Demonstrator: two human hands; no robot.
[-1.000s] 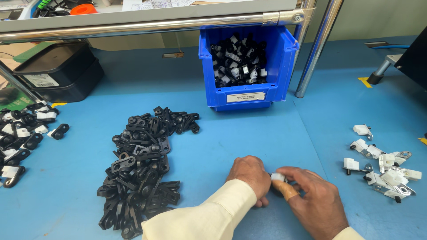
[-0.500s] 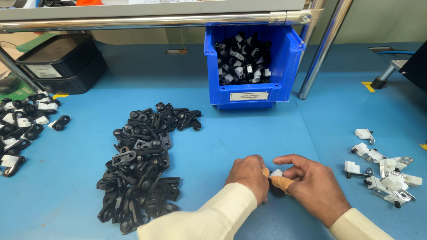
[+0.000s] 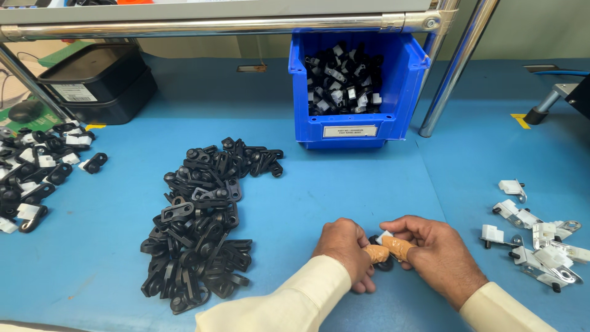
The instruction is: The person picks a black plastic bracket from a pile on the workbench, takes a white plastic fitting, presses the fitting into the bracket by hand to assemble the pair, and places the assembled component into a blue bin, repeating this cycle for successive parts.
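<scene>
While both meet, left hand (image 3: 345,247), right hand (image 3: 430,252) clamped on a black clip (image 3: 383,263) (white insert), blue table (image 3: 344,190).

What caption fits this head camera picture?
Left hand and right hand pinch a small black-and-white part beside a black clip pile.

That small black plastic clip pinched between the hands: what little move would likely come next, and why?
Probably press the small white plastic piece home into the small black plastic clip, since left hand and right hand hold both together between capped thumbs.
</scene>
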